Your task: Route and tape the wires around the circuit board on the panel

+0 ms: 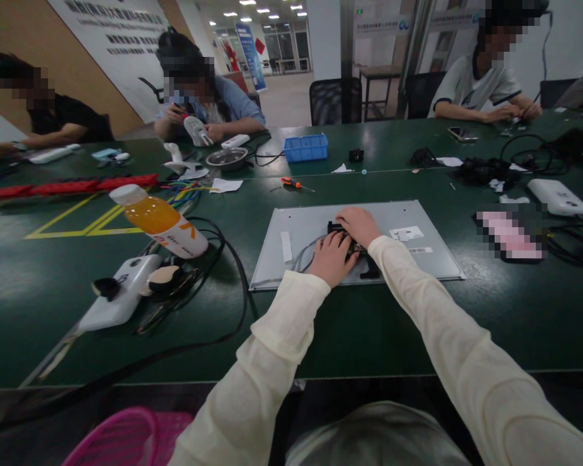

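A flat silver-grey panel (301, 223), like the back of a display screen, lies on the green table before me. On its middle sits a black part (370, 268), mostly covered by my hands; its kind does not show. My left hand (331, 259) has its fingers and thumb bent around the near left of this part. Beyond it, my right hand (358, 225) curls its fingers down onto the far side of the same part. A thin grey cable (301, 257) runs over the panel to the left of my hands. White labels (407, 233) are stuck on the panel's right half.
An orange drink bottle (162, 223) leans at left, above a white device (121, 294) and black cables. An orange-handled screwdriver (292, 184) and a blue basket (305, 148) lie beyond the panel. A pink phone (511, 235) is at right. Several people sit across the table.
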Motion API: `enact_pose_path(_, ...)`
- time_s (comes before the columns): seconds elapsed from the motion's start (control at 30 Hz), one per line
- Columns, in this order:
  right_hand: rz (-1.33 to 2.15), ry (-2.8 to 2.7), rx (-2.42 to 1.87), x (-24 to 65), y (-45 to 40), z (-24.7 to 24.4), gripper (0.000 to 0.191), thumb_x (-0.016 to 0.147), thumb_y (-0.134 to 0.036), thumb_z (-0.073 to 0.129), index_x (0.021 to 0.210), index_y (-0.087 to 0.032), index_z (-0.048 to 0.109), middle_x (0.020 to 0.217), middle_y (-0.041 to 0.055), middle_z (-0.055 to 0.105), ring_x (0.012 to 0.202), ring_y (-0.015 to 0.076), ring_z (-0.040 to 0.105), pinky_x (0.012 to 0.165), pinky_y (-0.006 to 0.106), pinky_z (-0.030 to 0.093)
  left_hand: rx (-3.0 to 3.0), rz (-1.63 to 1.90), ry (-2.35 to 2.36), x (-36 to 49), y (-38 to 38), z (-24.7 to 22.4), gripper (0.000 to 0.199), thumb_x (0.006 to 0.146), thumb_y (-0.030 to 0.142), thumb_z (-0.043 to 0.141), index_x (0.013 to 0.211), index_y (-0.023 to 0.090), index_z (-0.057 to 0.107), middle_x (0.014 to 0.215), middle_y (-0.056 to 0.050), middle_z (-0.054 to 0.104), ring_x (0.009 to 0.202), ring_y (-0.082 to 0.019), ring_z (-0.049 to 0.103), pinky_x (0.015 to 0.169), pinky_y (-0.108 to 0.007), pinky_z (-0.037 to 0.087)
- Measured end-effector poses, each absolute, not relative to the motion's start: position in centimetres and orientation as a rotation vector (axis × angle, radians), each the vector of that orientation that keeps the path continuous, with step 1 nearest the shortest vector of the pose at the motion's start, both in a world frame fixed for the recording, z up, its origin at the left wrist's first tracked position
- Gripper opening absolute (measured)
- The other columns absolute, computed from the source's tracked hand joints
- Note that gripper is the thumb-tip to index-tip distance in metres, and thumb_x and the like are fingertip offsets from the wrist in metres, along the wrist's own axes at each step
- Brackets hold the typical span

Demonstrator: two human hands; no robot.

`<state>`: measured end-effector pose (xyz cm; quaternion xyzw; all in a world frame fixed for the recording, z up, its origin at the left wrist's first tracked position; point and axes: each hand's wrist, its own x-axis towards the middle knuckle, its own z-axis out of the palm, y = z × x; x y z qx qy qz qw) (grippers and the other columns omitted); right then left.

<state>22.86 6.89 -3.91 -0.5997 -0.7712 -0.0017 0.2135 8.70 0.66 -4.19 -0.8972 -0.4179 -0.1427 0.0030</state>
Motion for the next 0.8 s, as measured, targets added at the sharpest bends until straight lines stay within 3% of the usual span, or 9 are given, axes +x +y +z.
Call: enact_pose_path(0.8, 0.158, -2.183, -1.605, 23.3, 7.4, -4.7, 0.029, 0.088, -0.016, 0.044, 0.103, -0.015, 0.068, 0.104, 0.0105, 0.066, 0.099, 0.0194, 0.057, 0.092, 0.029, 0.039, -2.798, -0.396, -1.319, 8.7, 0.5, -4.0, 0.039, 0.090, 0.041, 0.039, 0.124, 0.022, 0.046, 0.132, -0.009, 0.047, 0.127, -0.026, 0.036, 0.101, -0.046, 0.031)
